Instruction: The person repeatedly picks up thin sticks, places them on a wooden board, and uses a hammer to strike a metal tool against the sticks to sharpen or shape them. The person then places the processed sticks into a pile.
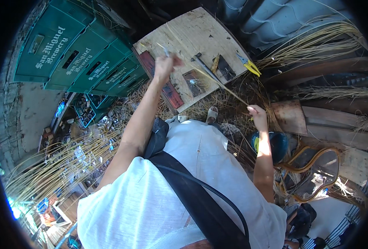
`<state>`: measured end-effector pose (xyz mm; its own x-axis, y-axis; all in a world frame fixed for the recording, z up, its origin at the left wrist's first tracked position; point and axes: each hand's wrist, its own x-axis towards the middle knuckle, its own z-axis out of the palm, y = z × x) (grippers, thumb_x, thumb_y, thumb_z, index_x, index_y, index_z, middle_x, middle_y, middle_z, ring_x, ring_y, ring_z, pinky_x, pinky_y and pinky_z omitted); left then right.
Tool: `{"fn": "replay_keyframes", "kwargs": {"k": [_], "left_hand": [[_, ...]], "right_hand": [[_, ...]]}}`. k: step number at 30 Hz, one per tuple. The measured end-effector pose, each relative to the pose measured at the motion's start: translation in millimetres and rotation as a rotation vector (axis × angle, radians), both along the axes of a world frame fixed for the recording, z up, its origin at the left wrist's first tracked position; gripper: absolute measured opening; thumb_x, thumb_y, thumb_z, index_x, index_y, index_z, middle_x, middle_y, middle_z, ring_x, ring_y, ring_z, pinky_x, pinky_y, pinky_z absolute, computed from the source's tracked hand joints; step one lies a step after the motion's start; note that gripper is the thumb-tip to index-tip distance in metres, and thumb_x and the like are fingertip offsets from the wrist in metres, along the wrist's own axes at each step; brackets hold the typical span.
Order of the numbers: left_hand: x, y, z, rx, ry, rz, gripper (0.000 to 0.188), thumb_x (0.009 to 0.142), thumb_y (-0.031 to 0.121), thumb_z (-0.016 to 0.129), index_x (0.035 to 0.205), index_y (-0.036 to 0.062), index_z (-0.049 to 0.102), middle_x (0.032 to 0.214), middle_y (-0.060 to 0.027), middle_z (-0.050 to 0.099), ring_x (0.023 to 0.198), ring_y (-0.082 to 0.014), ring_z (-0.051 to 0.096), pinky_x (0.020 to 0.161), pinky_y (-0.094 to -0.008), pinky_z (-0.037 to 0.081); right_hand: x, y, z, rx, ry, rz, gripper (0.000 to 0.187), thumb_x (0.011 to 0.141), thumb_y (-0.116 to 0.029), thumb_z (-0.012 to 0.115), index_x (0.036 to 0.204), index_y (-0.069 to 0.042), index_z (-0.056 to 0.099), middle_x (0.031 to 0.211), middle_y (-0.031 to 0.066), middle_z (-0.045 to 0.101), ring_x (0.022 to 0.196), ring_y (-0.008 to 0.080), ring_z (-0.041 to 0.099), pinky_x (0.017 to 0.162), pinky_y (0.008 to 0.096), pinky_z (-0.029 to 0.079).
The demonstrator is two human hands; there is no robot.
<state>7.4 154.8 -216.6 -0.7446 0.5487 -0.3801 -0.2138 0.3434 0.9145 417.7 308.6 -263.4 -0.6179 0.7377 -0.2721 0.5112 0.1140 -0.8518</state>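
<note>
My right hand (pixel 257 117), fingers closed, grips one end of a long pale cane strip (pixel 229 92). The strip runs up and left across a worn wooden board (pixel 192 25). Over the board's left side is my left hand (pixel 166 66), blurred by motion and seemingly closed. A small pale bluish piece sticks out above it, too smeared to name. On the board near the strip lie a hammer (pixel 203 65), a dark flat block (pixel 225 68) and a dark plate (pixel 193 82). Pliers with yellow handles (pixel 249 65) rest at its right edge.
Green plastic crates (pixel 78 54) stand stacked at the left. Bundles of cane (pixel 317 45) lie at the right, and more loose cane (pixel 63 162) at the left. A dark bucket (pixel 278 147) and a curved cane frame (pixel 317 174) are beside my right forearm. Shavings litter the floor.
</note>
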Motion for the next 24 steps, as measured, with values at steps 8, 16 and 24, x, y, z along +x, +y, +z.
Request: {"fn": "replay_keyframes", "kwargs": {"k": [8, 16, 24], "left_hand": [[-37.4, -40.1, 8.5, 0.182, -0.455, -0.324, 0.014, 0.092, 0.016, 0.057, 0.091, 0.0019, 0.056, 0.074, -0.0087, 0.065, 0.052, -0.0111, 0.061, 0.034, -0.0162, 0.034], [39.4, -20.3, -51.3, 0.083, -0.473, -0.202, 0.015, 0.092, 0.017, 0.058, 0.096, 0.0028, 0.055, 0.079, -0.0079, 0.067, 0.064, -0.0126, 0.068, 0.037, -0.0167, 0.036], [-4.5, -54.2, -49.5, -0.015, -0.338, -0.294, 0.014, 0.092, 0.018, 0.057, 0.086, 0.0048, 0.058, 0.071, -0.0022, 0.064, 0.056, -0.0071, 0.062, 0.038, -0.0172, 0.035]], "right_hand": [[62.5, 3.3, -8.5, 0.444, -1.081, -0.042, 0.022, 0.088, -0.020, 0.059, 0.101, -0.005, 0.068, 0.095, 0.0133, 0.067, 0.085, 0.0256, 0.065, 0.076, 0.0323, 0.050], [-160.5, -91.3, 9.6, -0.369, 0.088, 0.112, 0.044, 0.095, -0.036, 0.048, 0.123, -0.003, 0.056, 0.114, 0.0096, 0.065, 0.102, 0.0214, 0.062, 0.092, 0.0334, 0.045], [-225.3, -98.9, -25.7, 0.495, -0.342, 0.152, 0.034, 0.086, -0.033, 0.057, 0.112, -0.011, 0.062, 0.116, 0.0120, 0.060, 0.110, 0.0306, 0.054, 0.091, 0.0446, 0.042]]}}
